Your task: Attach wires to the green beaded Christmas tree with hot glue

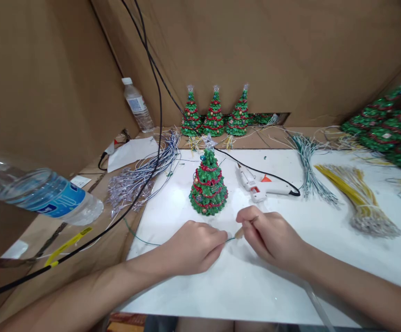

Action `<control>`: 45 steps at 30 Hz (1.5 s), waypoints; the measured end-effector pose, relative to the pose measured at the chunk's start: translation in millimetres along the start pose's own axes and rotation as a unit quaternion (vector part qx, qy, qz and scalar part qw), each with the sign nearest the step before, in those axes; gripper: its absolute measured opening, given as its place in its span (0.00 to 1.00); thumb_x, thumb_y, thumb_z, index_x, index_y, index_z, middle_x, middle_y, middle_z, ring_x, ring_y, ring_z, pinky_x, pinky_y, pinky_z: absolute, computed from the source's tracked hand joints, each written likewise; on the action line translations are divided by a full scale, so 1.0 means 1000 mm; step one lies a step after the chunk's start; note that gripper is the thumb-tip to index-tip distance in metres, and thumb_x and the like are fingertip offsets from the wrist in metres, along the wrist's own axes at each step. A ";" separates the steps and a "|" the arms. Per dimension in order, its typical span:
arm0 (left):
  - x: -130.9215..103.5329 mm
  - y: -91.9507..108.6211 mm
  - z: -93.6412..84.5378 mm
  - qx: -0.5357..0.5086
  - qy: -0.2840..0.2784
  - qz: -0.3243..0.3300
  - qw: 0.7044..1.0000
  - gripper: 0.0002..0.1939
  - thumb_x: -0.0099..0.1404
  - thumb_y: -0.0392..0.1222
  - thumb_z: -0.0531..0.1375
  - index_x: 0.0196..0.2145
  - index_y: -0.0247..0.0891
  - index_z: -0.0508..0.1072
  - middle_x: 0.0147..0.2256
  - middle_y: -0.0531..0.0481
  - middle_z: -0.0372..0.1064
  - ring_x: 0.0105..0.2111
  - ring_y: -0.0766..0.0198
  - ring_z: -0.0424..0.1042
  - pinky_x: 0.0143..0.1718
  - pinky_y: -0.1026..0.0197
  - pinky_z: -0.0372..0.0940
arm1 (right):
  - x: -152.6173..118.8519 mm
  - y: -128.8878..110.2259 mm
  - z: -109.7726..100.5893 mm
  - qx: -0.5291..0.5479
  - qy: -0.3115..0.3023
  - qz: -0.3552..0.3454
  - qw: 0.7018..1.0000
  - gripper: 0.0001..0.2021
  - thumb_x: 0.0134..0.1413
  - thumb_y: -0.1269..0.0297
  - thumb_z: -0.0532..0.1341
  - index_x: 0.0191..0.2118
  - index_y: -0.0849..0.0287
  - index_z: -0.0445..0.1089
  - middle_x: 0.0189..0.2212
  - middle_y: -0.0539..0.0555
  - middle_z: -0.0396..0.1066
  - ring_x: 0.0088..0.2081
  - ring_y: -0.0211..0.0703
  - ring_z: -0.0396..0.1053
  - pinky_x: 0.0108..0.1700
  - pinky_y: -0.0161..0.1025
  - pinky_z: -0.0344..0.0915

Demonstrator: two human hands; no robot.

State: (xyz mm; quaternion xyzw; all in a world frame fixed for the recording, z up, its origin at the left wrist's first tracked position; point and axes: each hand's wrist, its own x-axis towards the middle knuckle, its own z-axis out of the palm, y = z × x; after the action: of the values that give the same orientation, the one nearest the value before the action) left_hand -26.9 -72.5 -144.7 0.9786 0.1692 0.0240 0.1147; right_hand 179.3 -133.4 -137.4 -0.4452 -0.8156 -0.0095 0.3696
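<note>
The white tabletop [186,299] spreads out in front of me, and the large water bottle [65,200] is off beyond its left edge, I'd guess so that a spill would miss the wires. Just past my hands the decorated tree [209,191] stands upright, placed, I think, where either hand can reach it. Out to the right lie the yellow wires [364,203], bundled, presumably against tangling, and nearer the tree the glue gun [272,186] rests on its side, convenient to my right. My forearms slant in low from both sides. My left hand [195,248] is turned knuckles-up, its fingers pinched closed; my right hand [279,233] is curled, its fingers gripping a tan piece [239,233] that they mostly hide, so I can't say what it is. Thinnest of all, the green wire [230,239] bridges the small gap between my hands, in front of the tree, pinched by my left fingers, probably to steady it against the tan piece.
</note>
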 end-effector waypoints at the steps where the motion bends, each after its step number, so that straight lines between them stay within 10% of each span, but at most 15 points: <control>1: 0.000 0.000 0.000 -0.003 0.000 -0.001 1.000 0.06 0.66 0.37 0.50 0.31 0.39 0.62 0.27 0.55 0.70 0.27 0.64 0.70 0.28 0.62 0.59 | 0.001 0.000 0.001 -0.002 -0.022 0.001 1.000 0.07 0.61 0.73 0.46 0.41 0.56 0.56 0.18 0.43 0.63 0.16 0.35 0.62 0.21 0.32 0.58; 22: 0.000 -0.001 0.001 -0.003 0.004 -0.004 1.000 0.06 0.67 0.37 0.50 0.32 0.40 0.63 0.27 0.55 0.69 0.27 0.65 0.70 0.28 0.62 0.58 | 0.001 -0.003 -0.003 0.013 0.022 -0.025 0.999 0.06 0.62 0.73 0.48 0.41 0.57 0.57 0.16 0.40 0.57 0.15 0.33 0.56 0.20 0.31 0.54; 28: 0.000 -0.001 0.002 -0.004 0.017 0.001 1.000 0.05 0.67 0.37 0.50 0.31 0.40 0.62 0.26 0.55 0.68 0.27 0.65 0.69 0.27 0.62 0.57 | 0.004 -0.006 0.002 -0.018 -0.049 -0.037 0.998 0.07 0.63 0.73 0.44 0.41 0.58 0.57 0.19 0.44 0.63 0.17 0.34 0.61 0.21 0.33 0.55; 34: 0.000 0.000 0.001 -0.003 0.009 0.000 1.000 0.06 0.67 0.37 0.50 0.31 0.40 0.62 0.26 0.55 0.69 0.26 0.65 0.69 0.27 0.62 0.57 | 0.000 -0.001 -0.002 0.020 0.025 -0.007 0.999 0.06 0.63 0.73 0.48 0.43 0.57 0.58 0.17 0.41 0.60 0.15 0.32 0.57 0.22 0.31 0.55; 40: 0.000 0.000 0.002 -0.008 0.013 0.001 1.000 0.06 0.67 0.37 0.50 0.31 0.40 0.62 0.26 0.55 0.69 0.27 0.65 0.70 0.28 0.63 0.58 | 0.003 0.000 0.002 0.013 -0.085 0.031 0.996 0.07 0.64 0.72 0.44 0.42 0.57 0.56 0.21 0.46 0.67 0.18 0.35 0.64 0.22 0.33 0.57; 45: 0.000 0.000 0.000 -0.010 0.010 0.002 1.000 0.06 0.66 0.36 0.50 0.31 0.39 0.63 0.26 0.54 0.69 0.26 0.65 0.69 0.27 0.62 0.58 | -0.001 0.000 -0.002 0.033 -0.010 0.021 0.999 0.06 0.64 0.72 0.47 0.42 0.56 0.57 0.22 0.45 0.67 0.16 0.33 0.59 0.23 0.32 0.57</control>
State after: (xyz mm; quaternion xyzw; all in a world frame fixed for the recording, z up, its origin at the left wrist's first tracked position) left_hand -26.4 -72.6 -144.4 0.9775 0.1679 0.0357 0.1224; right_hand 181.0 -134.7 -136.9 -0.4493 -0.8098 0.0297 0.3762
